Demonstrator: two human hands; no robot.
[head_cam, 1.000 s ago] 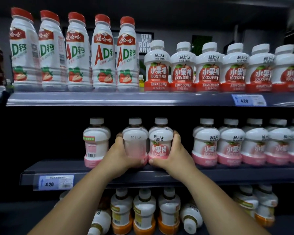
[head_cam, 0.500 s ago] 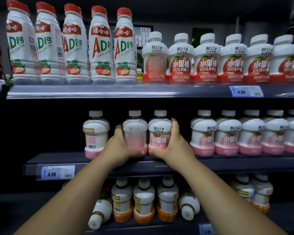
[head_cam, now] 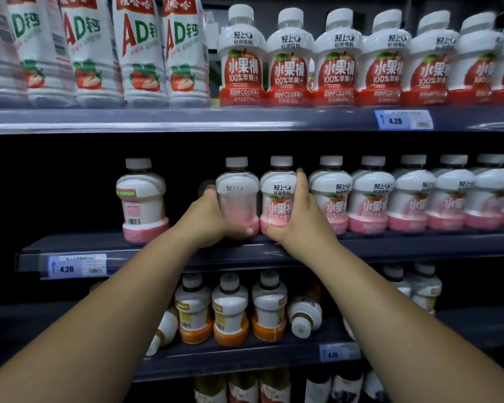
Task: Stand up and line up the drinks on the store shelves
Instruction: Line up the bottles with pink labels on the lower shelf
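Both grips are closed on the middle shelf point(head_cam: 70, 249): the left hand point(head_cam: 207, 220) wraps round the blank-faced pink bottle point(head_cam: 239, 199), the right hand point(head_cam: 300, 219) round the labelled pink bottle point(head_cam: 276, 196) beside it, both upright between the palms

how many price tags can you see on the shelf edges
3 price tags: top shelf tag at the right, middle shelf tag at the left, lower shelf tag between the forearms. The arms may hide more.
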